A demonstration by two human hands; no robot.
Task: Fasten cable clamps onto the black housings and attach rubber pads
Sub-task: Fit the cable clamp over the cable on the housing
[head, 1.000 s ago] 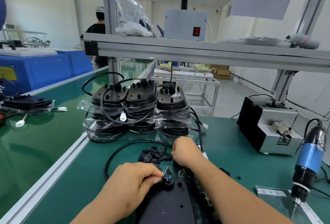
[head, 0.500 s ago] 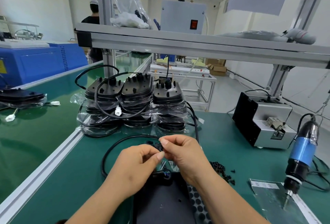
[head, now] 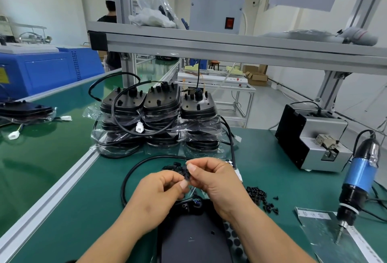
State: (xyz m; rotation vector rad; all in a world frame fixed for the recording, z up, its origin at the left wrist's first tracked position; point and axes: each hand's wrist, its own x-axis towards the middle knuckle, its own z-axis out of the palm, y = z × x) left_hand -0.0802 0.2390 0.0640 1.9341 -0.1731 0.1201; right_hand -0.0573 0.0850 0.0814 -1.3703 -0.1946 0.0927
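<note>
Above the far end of the black housing (head: 194, 239), both hands meet in the air. Left hand (head: 159, 197) and right hand (head: 215, 181) each pinch, thumb against forefinger, one small black cable clamp (head: 187, 173); the other fingers are loosely curled. The clamp is clear of the housing.

The housing lies flat, nearest the person. Its black cable (head: 129, 174) loops out to its left and round behind.
- Loose pile of clamps (head: 173, 167): just beyond the housing, partly hidden by the hands.
- Sheet of round rubber pads (head: 232, 239): against the housing's right edge, partly under the forearm.
- Black screws (head: 259, 197): scattered to the right.
- Electric screwdriver (head: 360, 179): farther right, tip down.
- Bagged housings (head: 161, 116): stacked well beyond.

Judgement: the step looks like orienting a clamp before seating it. The next move probably calls for lowering it over the cable at the housing's far end. One hand would then be free for a screw and the driver. The pads seem to come later.
</note>
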